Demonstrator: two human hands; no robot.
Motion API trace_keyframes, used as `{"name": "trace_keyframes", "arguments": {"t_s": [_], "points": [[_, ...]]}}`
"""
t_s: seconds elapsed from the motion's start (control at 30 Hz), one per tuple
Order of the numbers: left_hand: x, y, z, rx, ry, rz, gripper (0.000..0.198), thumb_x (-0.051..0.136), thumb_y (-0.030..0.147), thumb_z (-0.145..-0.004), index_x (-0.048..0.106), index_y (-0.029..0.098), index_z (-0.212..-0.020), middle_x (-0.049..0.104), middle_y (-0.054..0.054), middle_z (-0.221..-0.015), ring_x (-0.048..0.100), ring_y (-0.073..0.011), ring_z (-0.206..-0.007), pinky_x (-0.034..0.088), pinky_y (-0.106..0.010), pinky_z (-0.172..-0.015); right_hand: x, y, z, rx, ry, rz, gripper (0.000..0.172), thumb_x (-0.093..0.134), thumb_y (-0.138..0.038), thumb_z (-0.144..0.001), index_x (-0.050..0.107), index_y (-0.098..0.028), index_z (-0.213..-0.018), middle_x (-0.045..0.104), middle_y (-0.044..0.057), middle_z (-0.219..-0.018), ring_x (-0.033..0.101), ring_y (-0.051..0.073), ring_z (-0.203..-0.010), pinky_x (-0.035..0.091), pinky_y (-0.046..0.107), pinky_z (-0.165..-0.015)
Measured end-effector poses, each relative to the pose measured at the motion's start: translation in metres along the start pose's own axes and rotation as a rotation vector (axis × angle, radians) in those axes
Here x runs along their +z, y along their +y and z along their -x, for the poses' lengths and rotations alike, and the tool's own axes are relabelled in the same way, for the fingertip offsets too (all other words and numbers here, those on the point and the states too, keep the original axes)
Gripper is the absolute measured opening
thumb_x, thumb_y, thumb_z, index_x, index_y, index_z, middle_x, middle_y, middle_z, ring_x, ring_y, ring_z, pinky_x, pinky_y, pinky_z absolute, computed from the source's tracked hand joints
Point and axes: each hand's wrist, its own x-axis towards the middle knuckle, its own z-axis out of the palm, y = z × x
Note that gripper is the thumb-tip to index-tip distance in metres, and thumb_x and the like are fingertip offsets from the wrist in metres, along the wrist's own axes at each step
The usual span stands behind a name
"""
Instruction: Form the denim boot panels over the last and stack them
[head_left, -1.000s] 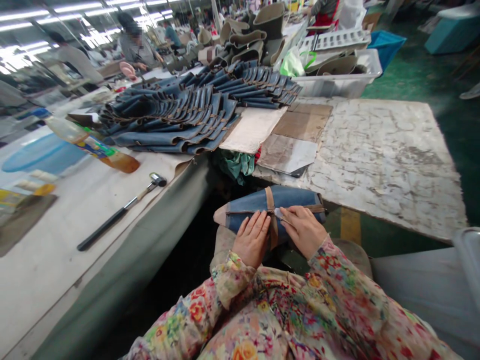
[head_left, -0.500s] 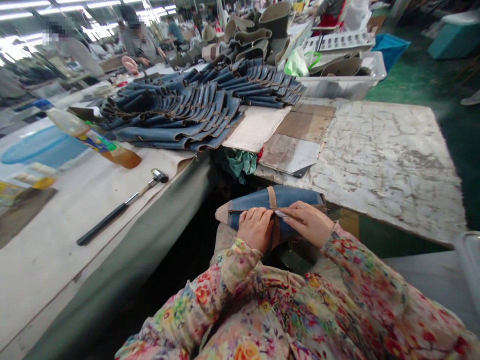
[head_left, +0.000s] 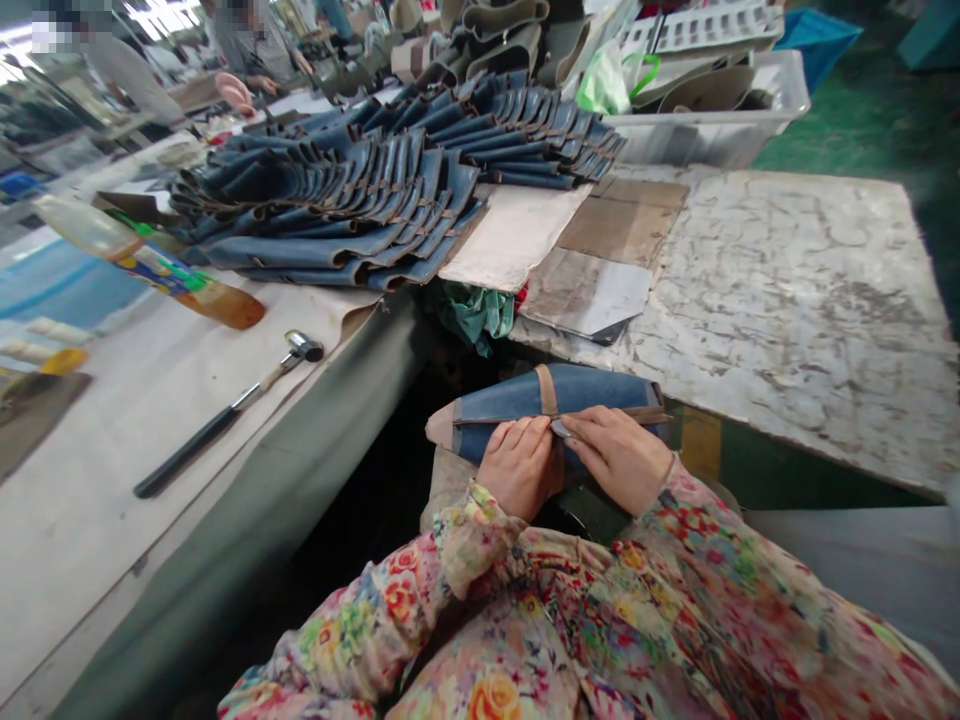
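Observation:
A rolled blue boot-leg piece [head_left: 559, 395] lies across my lap, tapering to a pale tip at the left, with a tan strap [head_left: 547, 390] wrapped around it. My left hand [head_left: 520, 467] presses on the piece just left of the strap's lower part. My right hand [head_left: 615, 458] grips the same piece beside it, its fingertips nearly meeting my left hand. A small pale tip shows between them, too small to name. Floral sleeves [head_left: 480, 610] cover both my arms.
Beyond my hands, many blue pieces [head_left: 330, 200] lie heaped on a cloth-covered table [head_left: 150, 450], with a hammer [head_left: 232, 410] and a bottle [head_left: 180, 275]. A scarred board [head_left: 795, 290] stands ahead right, behind it a plastic crate [head_left: 712, 125]. Co-workers sit far back.
The whole scene sits slightly higher in view as my head shifts. Both hands stay on the blue piece, and their positions on it have barely changed.

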Motion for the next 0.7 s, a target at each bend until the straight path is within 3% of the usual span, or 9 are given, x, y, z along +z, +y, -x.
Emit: {"name": "trace_keyframes", "arguments": {"t_s": [0.27, 0.47, 0.7], "points": [[-0.003, -0.003, -0.008, -0.006, -0.025, 0.049, 0.024, 0.042, 0.027, -0.086, 0.056, 0.016, -0.102, 0.060, -0.006, -0.113, 0.052, -0.0180, -0.103, 0.036, -0.034, -0.090, 0.008, -0.006, -0.009, 0.024, 0.046, 0.225, 0.030, 0.040, -0.021, -0.086, 0.057, -0.014, -0.110, 0.058, 0.009, -0.096, 0.050, 0.020, -0.087, 0.045, 0.032, -0.079], [-0.004, -0.012, 0.012, -0.013, 0.055, 0.012, 0.031, 0.040, 0.025, -0.088, 0.050, 0.019, -0.117, 0.058, -0.002, -0.118, 0.050, -0.0157, -0.109, 0.029, -0.035, -0.099, 0.008, 0.010, -0.008, -0.108, 0.125, 0.099, 0.030, 0.039, -0.023, -0.088, 0.058, -0.017, -0.109, 0.058, 0.007, -0.104, 0.048, 0.019, -0.094, 0.046, 0.033, -0.085], [-0.008, -0.022, 0.026, -0.061, 0.116, -0.064, 0.030, 0.043, 0.024, -0.087, 0.053, 0.020, -0.115, 0.060, -0.002, -0.116, 0.051, -0.0148, -0.108, 0.027, -0.034, -0.100, -0.001, -0.003, -0.017, -0.267, 0.116, 0.018, 0.030, 0.039, -0.021, -0.087, 0.060, -0.020, -0.109, 0.059, 0.004, -0.109, 0.049, 0.018, -0.096, 0.044, 0.033, -0.088]]}}
